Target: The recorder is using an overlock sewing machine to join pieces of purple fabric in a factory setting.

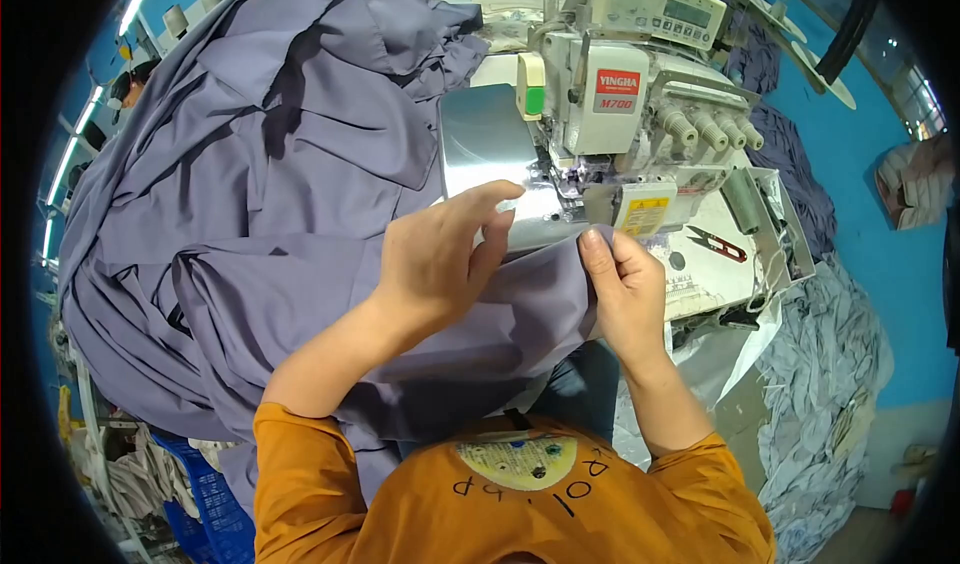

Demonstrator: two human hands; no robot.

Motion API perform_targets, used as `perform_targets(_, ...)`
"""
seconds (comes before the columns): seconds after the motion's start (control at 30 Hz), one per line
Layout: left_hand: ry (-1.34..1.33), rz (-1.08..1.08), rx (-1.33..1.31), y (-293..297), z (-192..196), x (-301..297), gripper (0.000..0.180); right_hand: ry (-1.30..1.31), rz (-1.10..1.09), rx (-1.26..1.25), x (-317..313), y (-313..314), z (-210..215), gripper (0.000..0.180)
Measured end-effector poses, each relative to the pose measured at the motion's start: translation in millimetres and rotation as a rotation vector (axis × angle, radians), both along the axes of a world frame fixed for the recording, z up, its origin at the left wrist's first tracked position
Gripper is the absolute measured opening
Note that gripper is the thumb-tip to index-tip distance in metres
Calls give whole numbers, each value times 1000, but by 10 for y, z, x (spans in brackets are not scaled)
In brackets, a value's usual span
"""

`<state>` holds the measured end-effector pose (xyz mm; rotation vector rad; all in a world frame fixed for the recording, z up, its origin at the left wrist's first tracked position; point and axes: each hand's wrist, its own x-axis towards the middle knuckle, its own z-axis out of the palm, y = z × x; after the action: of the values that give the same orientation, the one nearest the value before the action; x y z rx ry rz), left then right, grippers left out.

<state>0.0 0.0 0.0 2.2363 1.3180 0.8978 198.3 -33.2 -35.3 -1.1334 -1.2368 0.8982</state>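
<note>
A large spread of purple-grey fabric (300,154) covers the left of the work surface and hangs over my lap. My right hand (632,289) pinches the fabric's edge between thumb and fingers, just in front of the overlock sewing machine (605,94). Over the cloth, left of that grip, my left hand (440,249) has its thumb and forefinger apart with nothing visible between them. Its other fingers are partly hidden. Beyond my hands lie the machine's shiny metal plate (485,139) and its needle area (572,179), with no cloth visible under the needle.
Red-handled thread snips (717,244) lie on the machine bed at the right, beside a grey thread cone (741,202) in a metal tray (790,224). A control panel (655,9) tops the machine. Pale grey cloth (825,384) is heaped at right; a blue basket (212,504) stands at lower left.
</note>
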Motion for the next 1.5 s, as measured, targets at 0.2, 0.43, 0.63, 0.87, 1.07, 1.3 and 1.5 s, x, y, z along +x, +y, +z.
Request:
perform_targets(0.2, -68, -206, 639, 11, 37, 283, 36, -61, -3, 4, 41, 12, 49, 30)
perform_targets(0.43, -31, -59, 537, -6, 22, 233, 37, 27, -16, 26, 20, 59, 8, 20)
perform_targets(0.63, 261, -86, 656, 174, 12, 148, 29, -226, -175, 66, 102, 59, -97, 43)
perform_targets(0.87, 297, -127, 485, 198, 57, 116, 27, -35, 59, -218, 266, -167, -125, 53)
perform_targets(1.07, 294, -106, 456, 198, 92, 160, 26, 217, 304, -360, 189, -185, 82, 40)
perform_targets(1.3, 185, -138, 658, 254, 64, 125, 26, 149, 347, -392, 182, -106, 51, 29)
perform_targets(1.5, 316, 102, 25, -604, 57, -418, 44, 93, 352, -418, 236, 2, -35, 33)
